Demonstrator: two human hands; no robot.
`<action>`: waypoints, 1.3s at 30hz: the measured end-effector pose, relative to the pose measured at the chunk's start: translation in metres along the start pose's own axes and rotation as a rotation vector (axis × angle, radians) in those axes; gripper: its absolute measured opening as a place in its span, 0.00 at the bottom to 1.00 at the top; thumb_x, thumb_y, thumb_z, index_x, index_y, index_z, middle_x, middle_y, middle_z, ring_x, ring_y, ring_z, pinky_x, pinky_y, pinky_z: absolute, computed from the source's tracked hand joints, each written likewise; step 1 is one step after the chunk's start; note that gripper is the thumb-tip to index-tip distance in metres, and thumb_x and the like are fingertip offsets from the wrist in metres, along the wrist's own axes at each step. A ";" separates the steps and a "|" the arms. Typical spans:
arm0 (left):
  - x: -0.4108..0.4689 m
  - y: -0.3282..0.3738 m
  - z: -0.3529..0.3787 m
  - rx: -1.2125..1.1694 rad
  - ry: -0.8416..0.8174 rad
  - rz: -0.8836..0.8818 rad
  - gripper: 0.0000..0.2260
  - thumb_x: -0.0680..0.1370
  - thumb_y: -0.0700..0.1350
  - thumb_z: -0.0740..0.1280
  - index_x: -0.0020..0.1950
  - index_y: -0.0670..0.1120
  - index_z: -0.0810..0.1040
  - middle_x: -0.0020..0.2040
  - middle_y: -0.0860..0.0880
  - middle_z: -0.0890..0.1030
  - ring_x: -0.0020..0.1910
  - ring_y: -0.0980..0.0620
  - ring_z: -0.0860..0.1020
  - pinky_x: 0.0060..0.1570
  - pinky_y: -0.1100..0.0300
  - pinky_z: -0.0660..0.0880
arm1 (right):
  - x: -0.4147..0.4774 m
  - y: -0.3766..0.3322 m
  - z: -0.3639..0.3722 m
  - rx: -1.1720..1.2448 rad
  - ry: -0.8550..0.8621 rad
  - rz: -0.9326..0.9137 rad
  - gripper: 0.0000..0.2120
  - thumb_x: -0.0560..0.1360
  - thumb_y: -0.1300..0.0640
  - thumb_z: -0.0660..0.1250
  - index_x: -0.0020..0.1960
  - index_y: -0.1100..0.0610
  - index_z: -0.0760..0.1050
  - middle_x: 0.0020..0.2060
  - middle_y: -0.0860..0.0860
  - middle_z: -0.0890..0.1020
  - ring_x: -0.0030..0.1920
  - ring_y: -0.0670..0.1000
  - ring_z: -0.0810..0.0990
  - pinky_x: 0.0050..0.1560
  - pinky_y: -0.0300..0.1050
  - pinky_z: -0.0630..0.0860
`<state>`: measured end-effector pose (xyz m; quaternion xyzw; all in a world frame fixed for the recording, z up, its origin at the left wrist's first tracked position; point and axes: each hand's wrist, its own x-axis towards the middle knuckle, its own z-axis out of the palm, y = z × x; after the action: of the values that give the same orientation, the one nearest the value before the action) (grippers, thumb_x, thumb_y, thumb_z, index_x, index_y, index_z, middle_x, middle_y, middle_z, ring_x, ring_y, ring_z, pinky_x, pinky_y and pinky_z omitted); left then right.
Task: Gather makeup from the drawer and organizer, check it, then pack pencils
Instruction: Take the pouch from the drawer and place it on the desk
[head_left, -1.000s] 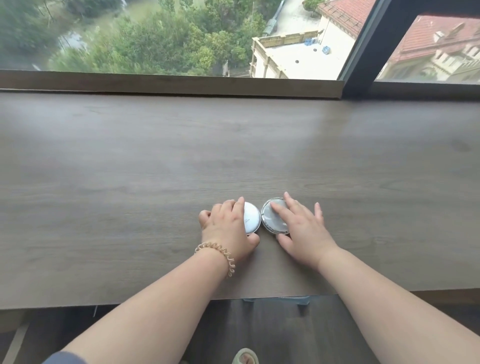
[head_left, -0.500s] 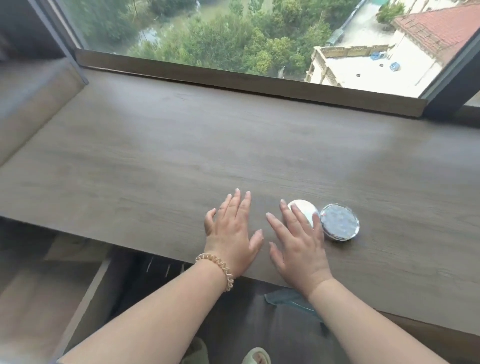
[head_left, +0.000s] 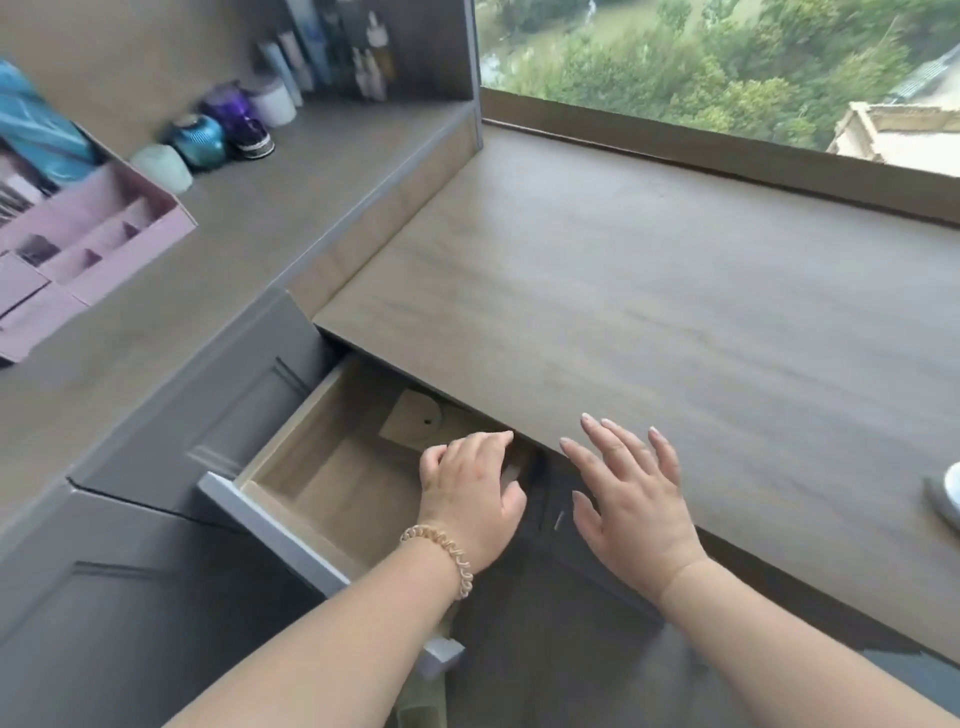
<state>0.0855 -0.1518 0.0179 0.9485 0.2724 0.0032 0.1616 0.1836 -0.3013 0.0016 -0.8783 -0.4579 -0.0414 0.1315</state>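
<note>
Drawer (head_left: 332, 483) open, pale wood interior; left hand (head_left: 467, 493) inside, grip unclear; right hand (head_left: 628, 499) spread.

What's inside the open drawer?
The drawer shows a wooden floor and a flat tan piece. The left hand and the desk top cover the rest.

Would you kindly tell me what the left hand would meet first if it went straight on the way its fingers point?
The left hand points into the open drawer, toward the part tucked under the desk top. It would probably meet the dark blurred items lying there first, though depth is unclear.
</note>
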 end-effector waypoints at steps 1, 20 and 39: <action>0.001 -0.023 -0.003 -0.005 -0.006 -0.024 0.21 0.76 0.51 0.59 0.70 0.54 0.65 0.68 0.58 0.70 0.69 0.58 0.65 0.68 0.56 0.54 | 0.010 -0.019 0.008 -0.001 0.013 -0.032 0.24 0.67 0.56 0.70 0.62 0.51 0.73 0.65 0.53 0.76 0.65 0.55 0.73 0.69 0.57 0.56; 0.090 -0.242 0.048 0.231 -0.412 0.111 0.26 0.72 0.45 0.61 0.71 0.49 0.61 0.68 0.48 0.67 0.68 0.48 0.63 0.65 0.48 0.59 | 0.124 -0.169 0.191 -0.041 -0.642 0.319 0.30 0.78 0.50 0.55 0.77 0.51 0.48 0.77 0.54 0.49 0.76 0.58 0.45 0.74 0.58 0.43; 0.071 -0.262 0.054 0.358 -0.825 -0.010 0.40 0.73 0.43 0.62 0.74 0.63 0.39 0.77 0.48 0.36 0.76 0.37 0.40 0.70 0.36 0.49 | 0.110 -0.200 0.214 -0.175 -0.438 0.395 0.34 0.61 0.56 0.74 0.66 0.50 0.71 0.45 0.57 0.80 0.45 0.61 0.79 0.61 0.67 0.67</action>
<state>0.0158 0.0781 -0.1204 0.8821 0.1860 -0.4233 0.0901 0.0740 -0.0476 -0.1444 -0.9464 -0.2902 0.1358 -0.0411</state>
